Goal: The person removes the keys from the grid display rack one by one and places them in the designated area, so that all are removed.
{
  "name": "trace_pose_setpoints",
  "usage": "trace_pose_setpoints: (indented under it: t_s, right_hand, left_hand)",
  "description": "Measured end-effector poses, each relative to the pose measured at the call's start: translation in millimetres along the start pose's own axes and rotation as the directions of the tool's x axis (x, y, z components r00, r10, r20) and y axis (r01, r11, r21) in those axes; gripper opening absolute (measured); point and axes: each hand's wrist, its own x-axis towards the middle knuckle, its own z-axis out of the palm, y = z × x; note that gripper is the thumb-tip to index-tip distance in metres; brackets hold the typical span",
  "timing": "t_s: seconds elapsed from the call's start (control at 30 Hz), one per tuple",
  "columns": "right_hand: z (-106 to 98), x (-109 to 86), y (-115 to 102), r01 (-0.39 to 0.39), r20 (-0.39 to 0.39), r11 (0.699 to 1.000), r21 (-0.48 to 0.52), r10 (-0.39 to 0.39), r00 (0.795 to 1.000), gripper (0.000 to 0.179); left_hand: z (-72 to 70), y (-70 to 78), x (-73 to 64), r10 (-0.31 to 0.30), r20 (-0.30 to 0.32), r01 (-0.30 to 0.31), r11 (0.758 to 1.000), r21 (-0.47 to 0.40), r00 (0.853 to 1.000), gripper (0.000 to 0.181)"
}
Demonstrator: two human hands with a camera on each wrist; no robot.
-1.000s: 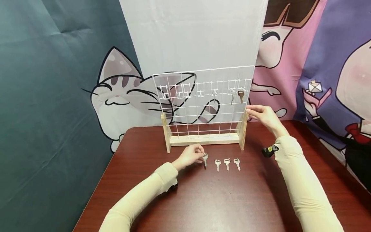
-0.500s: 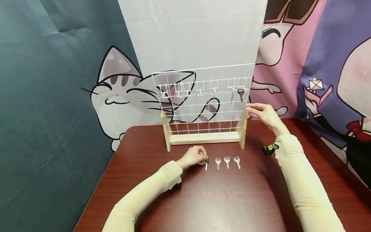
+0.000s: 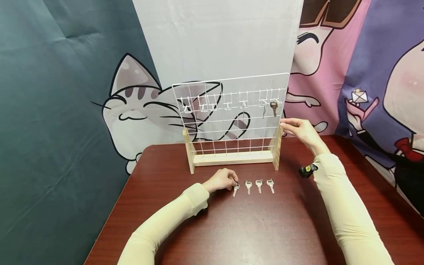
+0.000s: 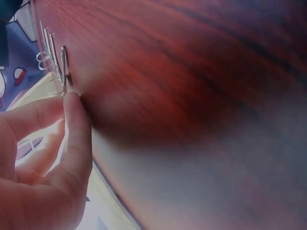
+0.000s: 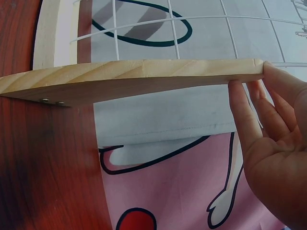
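Observation:
My left hand [image 3: 221, 180] pinches the head end of a silver key [image 3: 236, 189] at the tabletop, thumb against finger. In the left wrist view the key [image 4: 64, 64] is seen edge-on beyond the fingertips; whether it touches the wood is unclear. Three more silver keys lie in a row to its right, the nearest key [image 3: 248, 187] a short way off. Behind them stands a white wire rack on a wooden base [image 3: 232, 159]. My right hand [image 3: 299, 130] grips the top of the rack's right wooden side post [image 5: 144, 68] between thumb and fingers.
Several white hooks hang across the wire grid. A brown key [image 3: 274, 108] hangs at the right end, with a silver key [image 3: 264, 110] beside it. The dark red table [image 3: 261, 228] reaches back to a printed cloth backdrop [image 3: 232, 40].
My left hand has shifted slightly right and the key has come lower, turning edge-on and then flat again, its tip now slanting left. My right hand keeps its place on the post.

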Motion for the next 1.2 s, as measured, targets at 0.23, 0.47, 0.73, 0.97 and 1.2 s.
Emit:
trace_pose_setpoints:
  t_s: [0.23, 0.47, 0.73, 0.97, 1.2]
  right_hand:
    - [4.2, -2.3, -6.3, -0.006, 0.008, 1.000, -0.002, 0.006, 1.000, 0.045]
    - [9.4, -15.5, -22.2, -0.027, 0.027, 0.999, 0.036, 0.026, 0.999, 0.043]
    - [3.7, -2.5, -2.4, 0.000, 0.011, 1.000, -0.003, 0.000, 1.000, 0.045]
    - [2.1, -3.9, -2.7, 0.009, 0.008, 1.000, -0.023, -0.009, 1.000, 0.048]
    - [0.2, -1.8, -2.3, -0.001, 0.014, 1.000, -0.007, 0.001, 1.000, 0.046]
  left_hand:
    - [1.2, 1.0, -2.3, -0.013, -0.016, 0.014, 0.999, 0.045, 1.000, 0.005]
    - [6.8, -3.3, 0.6, -0.039, -0.062, 0.045, 0.993, 0.111, 0.997, 0.016]
    - [4.6, 0.8, 3.0, -0.030, -0.069, 0.039, 0.992, 0.120, 0.997, 0.015]
    - [3.8, 2.3, 4.1, -0.011, -0.063, 0.021, 0.987, 0.159, 0.998, 0.014]
    - [2.5, 5.5, 2.9, -0.009, -0.063, 0.019, 0.986, 0.163, 0.998, 0.013]
